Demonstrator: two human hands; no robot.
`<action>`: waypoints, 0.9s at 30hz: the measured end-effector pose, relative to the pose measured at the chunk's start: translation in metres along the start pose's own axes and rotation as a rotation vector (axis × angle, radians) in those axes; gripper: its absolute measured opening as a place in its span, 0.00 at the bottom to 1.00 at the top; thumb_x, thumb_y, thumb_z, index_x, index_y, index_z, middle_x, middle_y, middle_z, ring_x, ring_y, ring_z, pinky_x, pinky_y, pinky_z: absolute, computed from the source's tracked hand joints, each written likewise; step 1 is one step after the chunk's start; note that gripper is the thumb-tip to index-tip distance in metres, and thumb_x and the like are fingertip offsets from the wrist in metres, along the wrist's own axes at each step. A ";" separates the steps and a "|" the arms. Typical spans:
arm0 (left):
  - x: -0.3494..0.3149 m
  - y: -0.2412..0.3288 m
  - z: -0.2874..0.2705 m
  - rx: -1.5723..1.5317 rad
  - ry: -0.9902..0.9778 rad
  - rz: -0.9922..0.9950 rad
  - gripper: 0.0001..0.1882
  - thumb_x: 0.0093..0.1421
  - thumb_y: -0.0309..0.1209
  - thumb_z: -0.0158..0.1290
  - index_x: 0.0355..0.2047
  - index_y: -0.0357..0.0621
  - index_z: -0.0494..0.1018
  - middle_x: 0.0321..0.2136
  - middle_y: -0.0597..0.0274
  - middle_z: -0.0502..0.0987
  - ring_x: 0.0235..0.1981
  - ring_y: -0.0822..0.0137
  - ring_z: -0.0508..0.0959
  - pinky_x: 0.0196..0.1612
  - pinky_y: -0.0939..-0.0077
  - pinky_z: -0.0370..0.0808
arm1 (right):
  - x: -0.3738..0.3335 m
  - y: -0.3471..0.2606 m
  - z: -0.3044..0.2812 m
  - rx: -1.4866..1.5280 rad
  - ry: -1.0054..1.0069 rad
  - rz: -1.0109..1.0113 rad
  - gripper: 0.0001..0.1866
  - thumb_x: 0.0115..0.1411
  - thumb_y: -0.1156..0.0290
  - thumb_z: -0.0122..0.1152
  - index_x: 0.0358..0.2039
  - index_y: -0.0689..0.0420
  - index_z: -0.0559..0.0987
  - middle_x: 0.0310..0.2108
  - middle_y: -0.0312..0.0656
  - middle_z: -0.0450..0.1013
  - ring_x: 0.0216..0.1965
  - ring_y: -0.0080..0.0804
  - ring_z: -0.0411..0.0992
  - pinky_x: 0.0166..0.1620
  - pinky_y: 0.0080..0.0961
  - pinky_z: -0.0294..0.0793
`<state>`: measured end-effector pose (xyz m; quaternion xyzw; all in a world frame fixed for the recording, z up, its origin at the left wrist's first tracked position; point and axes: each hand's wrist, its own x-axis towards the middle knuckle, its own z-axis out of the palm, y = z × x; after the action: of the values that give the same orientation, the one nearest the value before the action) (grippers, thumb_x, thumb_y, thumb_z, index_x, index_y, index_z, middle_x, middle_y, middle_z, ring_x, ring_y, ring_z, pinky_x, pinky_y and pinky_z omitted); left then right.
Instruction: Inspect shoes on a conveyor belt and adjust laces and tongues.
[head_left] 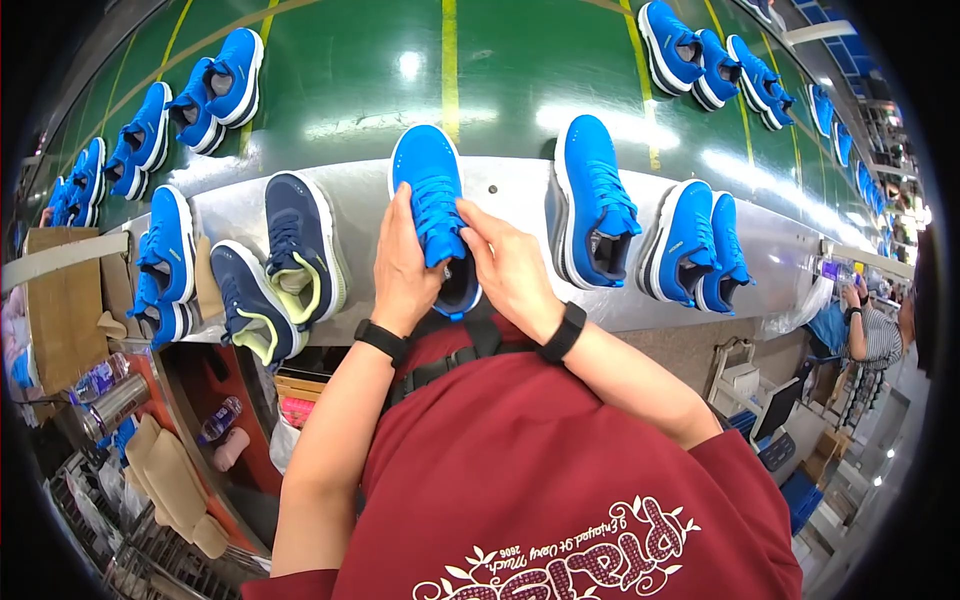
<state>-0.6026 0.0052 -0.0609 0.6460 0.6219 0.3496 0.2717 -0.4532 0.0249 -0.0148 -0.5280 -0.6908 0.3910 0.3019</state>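
Between my hands, at the near side of the metal ledge, is a bright blue sneaker [426, 158] with a white sole, its toe pointing away from me. My left hand [403, 268] wraps round the shoe's left side near the laces and collar. On the other side, the fingers of my right hand [508, 262] pinch at the lace and tongue area; the exact grip is partly hidden. A pair of navy sneakers [300, 228] with pale green lining rests to the left. Just right of my hands stands another blue sneaker [592, 180].
The metal ledge [510, 185] borders a green conveyor belt [540, 70] with yellow lines, carrying several blue sneakers [232, 78]. More blue shoes [690, 235] sit at right on the ledge. Below left are a cardboard box [65, 300] and bottles [220, 418]. Another person [875, 325] is far right.
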 end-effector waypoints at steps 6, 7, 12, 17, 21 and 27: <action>0.006 -0.004 -0.003 0.130 -0.049 0.065 0.52 0.38 0.17 0.62 0.63 0.37 0.49 0.59 0.42 0.61 0.60 0.43 0.61 0.59 0.58 0.65 | -0.001 -0.013 0.002 0.052 0.126 0.190 0.16 0.54 0.70 0.62 0.44 0.58 0.79 0.38 0.48 0.78 0.41 0.41 0.77 0.43 0.30 0.74; 0.007 -0.005 -0.004 0.139 -0.050 0.084 0.52 0.38 0.18 0.63 0.63 0.37 0.49 0.59 0.43 0.61 0.60 0.44 0.61 0.59 0.58 0.65 | 0.002 -0.017 -0.001 0.048 0.128 0.203 0.16 0.54 0.70 0.62 0.44 0.58 0.79 0.38 0.48 0.78 0.41 0.41 0.77 0.43 0.30 0.74; 0.010 -0.008 -0.005 0.107 -0.123 0.079 0.52 0.38 0.21 0.65 0.63 0.38 0.50 0.60 0.44 0.61 0.60 0.44 0.62 0.58 0.58 0.66 | 0.030 -0.017 -0.026 -0.014 -0.157 0.340 0.18 0.52 0.75 0.64 0.44 0.62 0.78 0.26 0.43 0.79 0.34 0.30 0.77 0.41 0.24 0.74; 0.013 -0.004 -0.009 0.101 -0.156 0.096 0.44 0.43 0.20 0.58 0.62 0.35 0.54 0.60 0.42 0.61 0.59 0.44 0.63 0.59 0.58 0.65 | 0.052 0.018 -0.044 0.733 -0.471 0.770 0.22 0.55 0.77 0.63 0.49 0.68 0.71 0.33 0.46 0.79 0.35 0.27 0.77 0.40 0.22 0.75; 0.013 -0.004 -0.007 0.097 -0.134 0.072 0.43 0.44 0.22 0.60 0.62 0.35 0.54 0.60 0.44 0.62 0.59 0.44 0.65 0.57 0.58 0.68 | 0.067 0.002 -0.061 0.820 -0.573 0.834 0.25 0.55 0.76 0.64 0.53 0.66 0.68 0.35 0.43 0.78 0.35 0.22 0.75 0.42 0.19 0.73; 0.013 -0.004 -0.002 0.062 -0.081 0.051 0.42 0.46 0.26 0.60 0.61 0.35 0.56 0.60 0.45 0.62 0.59 0.45 0.65 0.54 0.59 0.71 | 0.071 0.014 -0.060 0.918 -0.590 0.858 0.26 0.55 0.75 0.66 0.53 0.67 0.69 0.35 0.43 0.78 0.35 0.23 0.76 0.39 0.18 0.73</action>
<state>-0.6066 0.0179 -0.0609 0.6833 0.6043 0.3103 0.2677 -0.4149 0.1087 0.0048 -0.4449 -0.2388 0.8557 0.1130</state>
